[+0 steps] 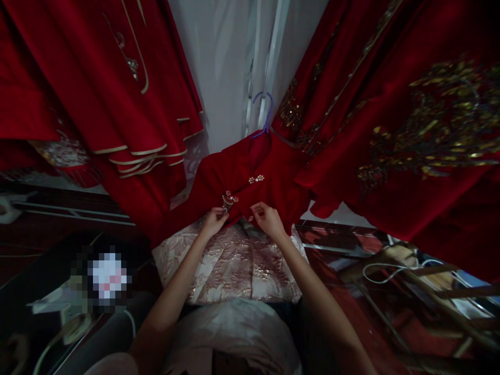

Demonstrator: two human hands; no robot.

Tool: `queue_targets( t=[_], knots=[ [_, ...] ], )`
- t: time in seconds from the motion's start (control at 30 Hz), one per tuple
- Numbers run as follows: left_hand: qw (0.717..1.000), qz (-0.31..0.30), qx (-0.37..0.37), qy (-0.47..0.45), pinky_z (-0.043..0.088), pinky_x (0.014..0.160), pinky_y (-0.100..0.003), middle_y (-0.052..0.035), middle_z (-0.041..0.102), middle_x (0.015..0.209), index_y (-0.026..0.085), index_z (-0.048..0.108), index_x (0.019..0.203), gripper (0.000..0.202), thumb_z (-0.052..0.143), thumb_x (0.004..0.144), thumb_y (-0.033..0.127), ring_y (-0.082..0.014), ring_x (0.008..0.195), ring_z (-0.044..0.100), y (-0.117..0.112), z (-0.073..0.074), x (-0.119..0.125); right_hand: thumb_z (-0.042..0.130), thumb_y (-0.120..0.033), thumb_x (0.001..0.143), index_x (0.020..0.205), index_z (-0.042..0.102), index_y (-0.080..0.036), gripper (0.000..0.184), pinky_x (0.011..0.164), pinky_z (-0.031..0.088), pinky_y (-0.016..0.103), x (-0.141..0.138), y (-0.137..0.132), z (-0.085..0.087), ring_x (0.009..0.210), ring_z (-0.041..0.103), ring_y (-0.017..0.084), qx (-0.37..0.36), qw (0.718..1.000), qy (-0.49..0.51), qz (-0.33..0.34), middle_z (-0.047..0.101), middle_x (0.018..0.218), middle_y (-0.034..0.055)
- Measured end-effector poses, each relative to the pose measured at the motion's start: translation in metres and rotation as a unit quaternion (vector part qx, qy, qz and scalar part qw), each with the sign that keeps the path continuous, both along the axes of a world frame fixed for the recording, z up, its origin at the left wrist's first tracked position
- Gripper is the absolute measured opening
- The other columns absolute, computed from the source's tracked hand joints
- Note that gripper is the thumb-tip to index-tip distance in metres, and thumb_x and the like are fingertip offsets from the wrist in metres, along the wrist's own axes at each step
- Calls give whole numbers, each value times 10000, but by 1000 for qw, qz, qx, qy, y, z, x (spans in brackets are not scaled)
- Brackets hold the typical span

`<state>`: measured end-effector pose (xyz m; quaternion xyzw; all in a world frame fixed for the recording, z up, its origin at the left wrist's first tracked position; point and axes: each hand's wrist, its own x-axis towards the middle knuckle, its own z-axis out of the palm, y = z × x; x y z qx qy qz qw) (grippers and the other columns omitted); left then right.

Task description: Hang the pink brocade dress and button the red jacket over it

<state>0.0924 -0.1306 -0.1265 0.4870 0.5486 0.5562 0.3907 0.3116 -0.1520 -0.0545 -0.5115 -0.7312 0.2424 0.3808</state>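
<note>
A red garment (242, 177) hangs on a purple hanger (264, 112) in front of me, with pearl-like frog buttons (256, 179) down its front. My left hand (214, 221) pinches the fabric at a beaded button (229, 200). Just to the right of it, my right hand (269, 219) pinches the garment's lower front edge. Below the red top lies a pink and gold brocade skirt (234, 265).
Red robes with gold trim (128, 94) hang at the left, and heavily gold-embroidered red garments (410, 120) hang at the right. A white wall (222, 62) is behind. A wooden frame with a white cable (402, 271) stands low on the right.
</note>
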Motion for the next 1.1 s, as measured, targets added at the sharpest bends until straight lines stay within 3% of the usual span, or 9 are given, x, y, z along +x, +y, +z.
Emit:
queue_targets(
  t=[0.1,0.3,0.4,0.53,0.7,0.9,1.1],
  knots=[
    [999,-37,16,9,453,689,-280,1,623,681,197,611,775,222,745,614,270,-144,657,589,-9,-9,3,620,-261,793,907,620,-196,131,648,509,257,16,2,-18,701,657,156,-44,997,-67,-3,691,809,50],
    [994,-89,47,42,450,671,-269,-7,640,692,200,604,717,137,705,665,276,-140,654,592,-21,0,12,703,-253,712,792,566,-191,171,622,474,250,1,8,-42,665,605,151,-36,998,-57,5,636,714,21],
    [994,-88,57,38,465,665,-260,-10,653,717,201,614,753,130,697,676,263,-142,677,612,-27,3,11,707,-341,720,748,543,-195,221,616,480,247,-5,7,-39,646,594,140,-42,998,6,52,626,704,11],
    [996,-36,84,24,492,682,-251,-9,663,772,207,619,806,160,686,661,211,-138,715,629,-35,9,11,691,-420,736,751,567,-184,267,642,498,244,-6,2,-29,671,618,136,-61,989,59,124,647,727,20],
    [991,-60,103,53,516,719,-258,-9,661,796,193,633,811,149,671,668,197,-128,726,633,-35,9,15,666,-464,753,760,596,-176,296,662,508,242,-19,0,-28,701,642,141,-55,991,90,86,672,742,33],
    [995,-80,57,-32,538,724,-282,-46,705,816,154,674,827,221,718,648,274,-144,733,657,-30,-3,17,680,-380,751,752,593,-182,216,663,513,235,-34,3,-32,682,649,134,-43,992,102,58,678,725,21],
    [994,-81,33,-64,552,759,-310,-65,734,828,143,703,851,293,758,634,332,-163,736,680,-31,-4,18,676,-346,753,764,597,-183,181,647,504,228,-34,3,-27,690,649,134,-54,993,79,69,677,731,20]
  ],
)
